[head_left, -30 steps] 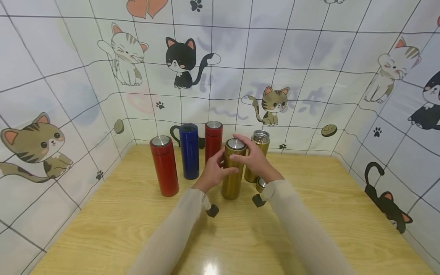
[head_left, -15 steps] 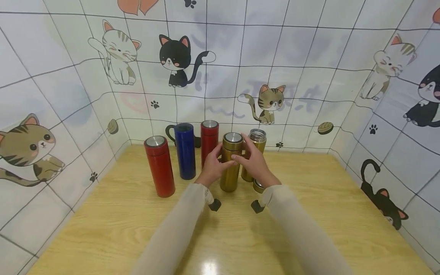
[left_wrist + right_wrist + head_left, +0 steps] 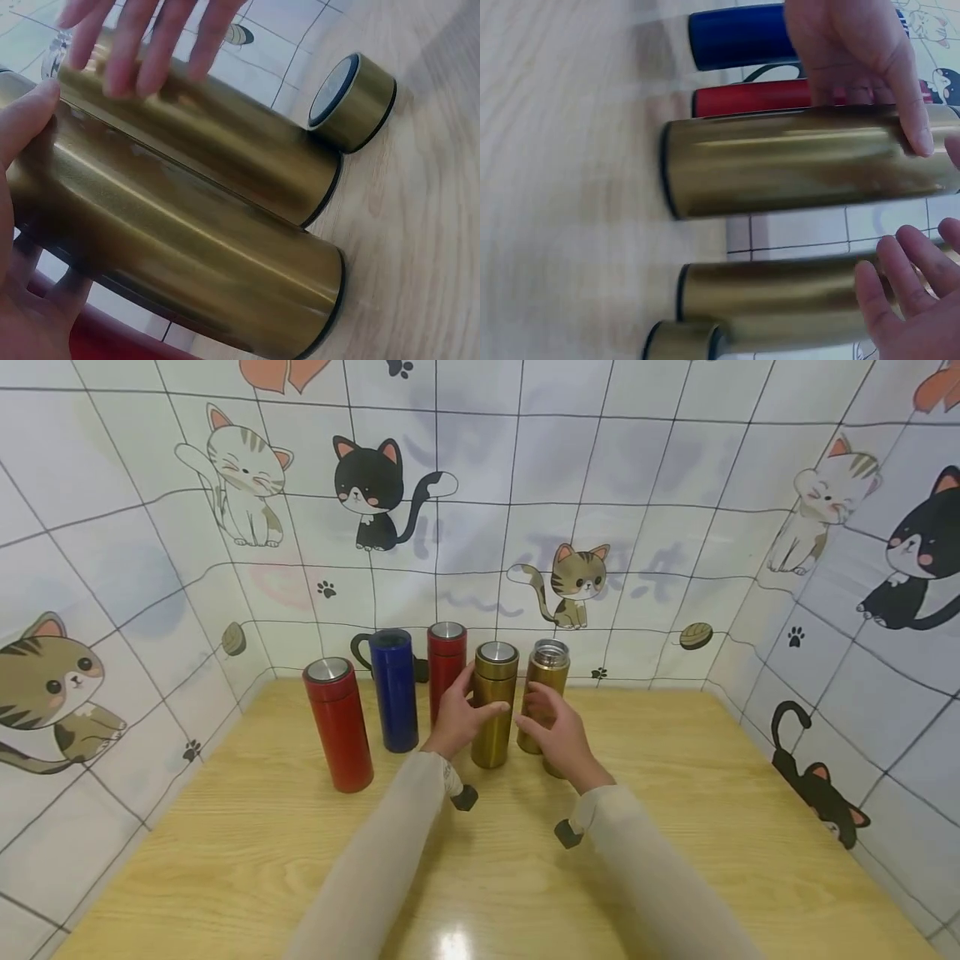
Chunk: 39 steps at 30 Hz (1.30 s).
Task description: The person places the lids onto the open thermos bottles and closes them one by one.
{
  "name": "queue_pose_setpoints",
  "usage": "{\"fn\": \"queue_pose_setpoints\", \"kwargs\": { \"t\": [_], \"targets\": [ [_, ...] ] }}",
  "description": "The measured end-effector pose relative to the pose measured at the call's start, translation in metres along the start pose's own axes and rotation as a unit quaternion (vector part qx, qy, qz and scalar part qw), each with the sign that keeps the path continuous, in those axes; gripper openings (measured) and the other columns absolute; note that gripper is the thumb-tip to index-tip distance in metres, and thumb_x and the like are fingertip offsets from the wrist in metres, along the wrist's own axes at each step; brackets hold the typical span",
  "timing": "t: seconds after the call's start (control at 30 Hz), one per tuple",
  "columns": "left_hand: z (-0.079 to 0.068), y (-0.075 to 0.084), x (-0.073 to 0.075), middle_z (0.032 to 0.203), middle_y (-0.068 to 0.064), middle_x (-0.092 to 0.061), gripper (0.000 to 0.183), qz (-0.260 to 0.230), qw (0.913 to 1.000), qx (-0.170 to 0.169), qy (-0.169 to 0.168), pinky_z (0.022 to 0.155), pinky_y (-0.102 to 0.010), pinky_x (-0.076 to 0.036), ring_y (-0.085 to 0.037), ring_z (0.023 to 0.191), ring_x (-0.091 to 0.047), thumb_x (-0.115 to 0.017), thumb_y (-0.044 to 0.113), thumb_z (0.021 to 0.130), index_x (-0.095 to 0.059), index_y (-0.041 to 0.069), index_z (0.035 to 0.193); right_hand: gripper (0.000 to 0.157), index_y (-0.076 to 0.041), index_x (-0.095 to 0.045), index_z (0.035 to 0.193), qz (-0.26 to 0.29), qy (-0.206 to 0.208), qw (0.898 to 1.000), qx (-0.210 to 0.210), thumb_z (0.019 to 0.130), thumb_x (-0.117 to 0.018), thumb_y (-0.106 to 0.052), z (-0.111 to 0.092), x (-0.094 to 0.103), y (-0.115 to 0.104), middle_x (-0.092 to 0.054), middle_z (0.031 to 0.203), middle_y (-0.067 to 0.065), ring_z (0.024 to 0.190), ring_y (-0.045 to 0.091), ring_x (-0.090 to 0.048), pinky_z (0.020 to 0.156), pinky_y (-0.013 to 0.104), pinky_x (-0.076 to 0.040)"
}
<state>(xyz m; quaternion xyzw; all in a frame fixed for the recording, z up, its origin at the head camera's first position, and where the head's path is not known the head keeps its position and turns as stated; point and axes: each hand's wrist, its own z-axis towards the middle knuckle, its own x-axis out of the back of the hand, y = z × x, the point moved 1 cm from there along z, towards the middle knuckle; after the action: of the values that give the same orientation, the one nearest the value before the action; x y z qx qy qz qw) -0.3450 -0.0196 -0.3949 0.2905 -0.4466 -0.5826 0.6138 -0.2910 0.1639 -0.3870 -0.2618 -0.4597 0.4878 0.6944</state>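
Observation:
My left hand holds a gold thermos flask around its upper body, thumb on the near side and fingers behind. That flask stands upright, its steel-topped lid on. My right hand is off it, fingers loosely bent and apart, holding nothing. It hovers in front of a second gold flask, which stands lidless with its steel mouth showing; whether it touches this flask I cannot tell. A loose gold lid rests on the table beside the lidless flask's base, mostly behind my right hand in the head view.
A red flask stands at the left, with a blue tumbler behind it to the right. Another red flask is partly behind my left hand. A cat-printed backdrop encloses the wooden table at the back and sides.
My right hand has come off the lidded gold flask and moved right. That flask has shifted slightly back toward the others, with my left hand still on it.

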Motion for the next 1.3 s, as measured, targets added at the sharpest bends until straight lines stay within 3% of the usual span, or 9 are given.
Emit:
{"fn": "queue_pose_setpoints", "kwargs": {
  "t": [0.2, 0.4, 0.53, 0.77, 1.03, 1.3],
  "targets": [
    [0.006, -0.003, 0.001, 0.144, -0.005, -0.047, 0.088, 0.013, 0.9998, 0.012, 0.011, 0.105, -0.043, -0.04, -0.024, 0.131, -0.046, -0.085, 0.019, 0.077, -0.035, 0.017, 0.15, 0.031, -0.005, -0.065, 0.116, -0.06, 0.059, 0.996, -0.025, 0.092, -0.07, -0.023, -0.012, 0.007, 0.011, -0.068, 0.107, 0.008, 0.097, 0.022, -0.062, 0.083, 0.041, -0.053],
    [0.007, -0.001, 0.0, 0.145, -0.009, -0.046, 0.093, 0.035, 0.999, 0.021, 0.014, 0.105, -0.043, -0.04, -0.028, 0.13, -0.047, -0.084, 0.02, 0.078, -0.03, 0.016, 0.153, 0.027, -0.004, -0.069, 0.105, -0.136, 0.074, 0.987, -0.046, 0.09, -0.072, -0.027, -0.018, 0.018, 0.021, -0.068, 0.102, 0.009, 0.094, 0.026, -0.061, 0.079, 0.043, -0.051],
    [0.007, -0.002, 0.0, 0.147, -0.01, -0.044, 0.095, 0.046, 0.9981, 0.033, 0.023, 0.104, -0.044, -0.041, -0.029, 0.13, -0.046, -0.084, 0.021, 0.078, -0.027, 0.017, 0.154, 0.029, -0.001, -0.069, 0.105, -0.178, 0.062, 0.981, -0.052, 0.089, -0.073, -0.025, -0.02, 0.023, 0.026, -0.068, 0.105, 0.014, 0.096, 0.031, -0.06, 0.084, 0.046, -0.049],
    [0.009, -0.002, -0.003, 0.149, -0.009, -0.042, 0.096, 0.078, 0.9952, 0.038, 0.046, 0.105, -0.044, -0.04, -0.028, 0.13, -0.046, -0.084, 0.022, 0.078, -0.026, 0.015, 0.154, 0.035, -0.003, -0.067, 0.109, -0.24, 0.023, 0.964, -0.115, 0.088, -0.073, -0.03, -0.025, 0.031, 0.035, -0.06, 0.096, 0.015, 0.092, 0.032, -0.051, 0.072, 0.042, -0.045],
    [0.007, -0.004, -0.012, 0.15, -0.007, -0.042, 0.096, 0.113, 0.9905, 0.03, 0.072, 0.109, -0.043, -0.035, -0.025, 0.133, -0.044, -0.082, 0.027, 0.08, -0.024, 0.018, 0.155, 0.057, 0.0, -0.058, 0.126, -0.274, -0.036, 0.95, -0.147, 0.085, -0.075, -0.036, -0.028, 0.033, 0.049, -0.052, 0.122, 0.025, 0.107, 0.042, -0.043, 0.084, 0.052, -0.044],
    [0.003, 0.008, -0.015, 0.147, -0.01, -0.045, 0.095, 0.133, 0.9842, 0.054, 0.104, 0.108, -0.043, -0.037, -0.026, 0.131, -0.046, -0.082, 0.029, 0.08, -0.025, 0.018, 0.155, 0.073, -0.002, -0.045, 0.143, -0.293, -0.103, 0.937, -0.159, 0.086, -0.072, -0.039, -0.026, 0.03, 0.06, -0.047, 0.136, 0.028, 0.121, 0.05, -0.04, 0.095, 0.062, -0.039]
  ]
}}
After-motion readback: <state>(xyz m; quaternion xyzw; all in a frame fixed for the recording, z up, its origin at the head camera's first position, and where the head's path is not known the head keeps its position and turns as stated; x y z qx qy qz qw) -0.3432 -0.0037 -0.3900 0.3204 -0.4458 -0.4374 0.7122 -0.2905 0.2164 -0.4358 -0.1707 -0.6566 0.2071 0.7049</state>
